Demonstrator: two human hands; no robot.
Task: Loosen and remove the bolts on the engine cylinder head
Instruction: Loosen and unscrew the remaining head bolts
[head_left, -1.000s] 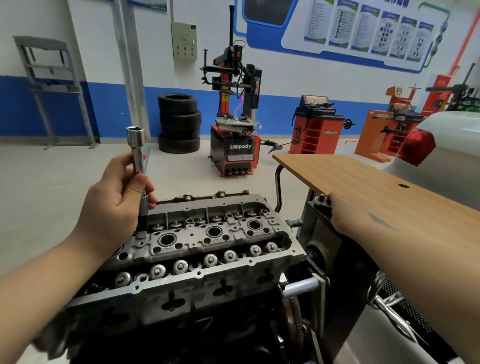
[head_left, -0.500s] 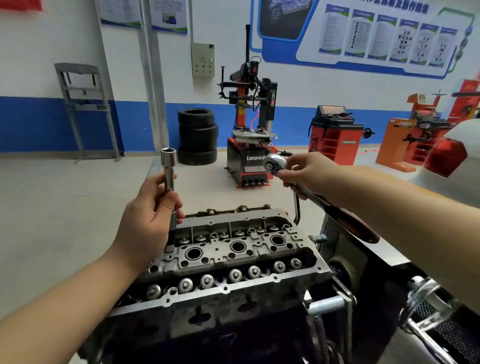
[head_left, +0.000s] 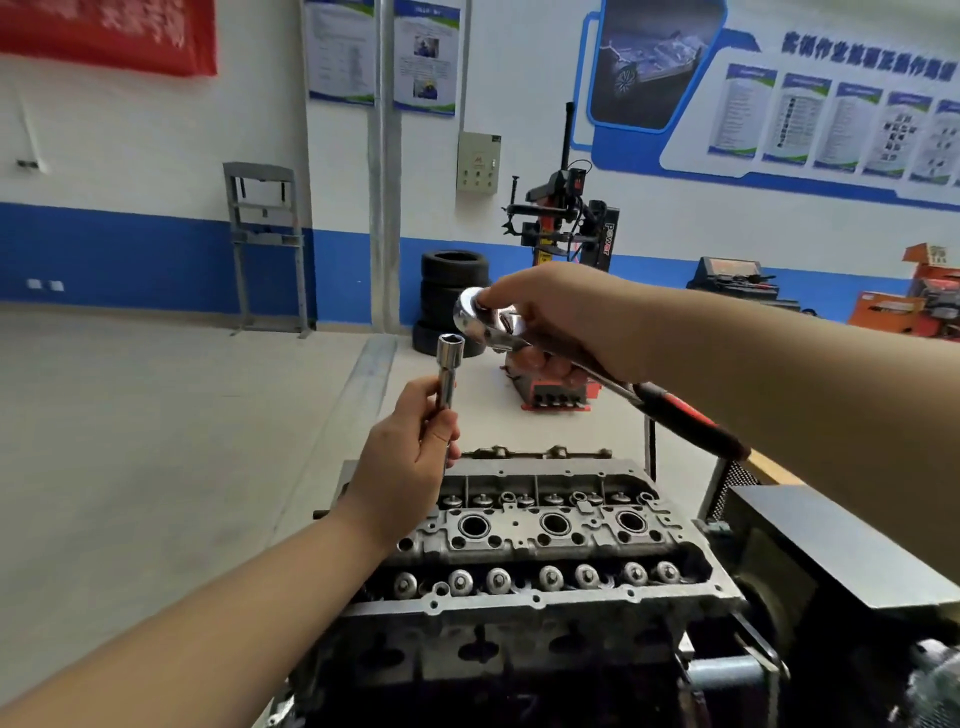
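So at this point the left hand sits in the middle of the frame, fingers and thumb curled round the lower part of a long chrome deep socket on an extension; it stands pretty much upright, open hex end pointing up; the right hand is just above and to the right, wrapped round the neck of a shiny chrome ratchet wrench with a black and red handle, thumb pressing on the round head; the handle runs down to the right, away from the socket. The thing everything hinges on: the ratchet head hovers just up and right of the socket's top end, close but not touching, so I'd say the drive has to come left and down onto that vertical axis to mate; whether the square drive actually faces down I can't really tell, the fingers cover it. The grey cast aluminium engine cylinder head lies below both hands in the lower centre, long axis running left to right, with the lower end of the tool hidden behind the left hand; no bolt looks worked on yet, so I'd call this tool assembly, early days.
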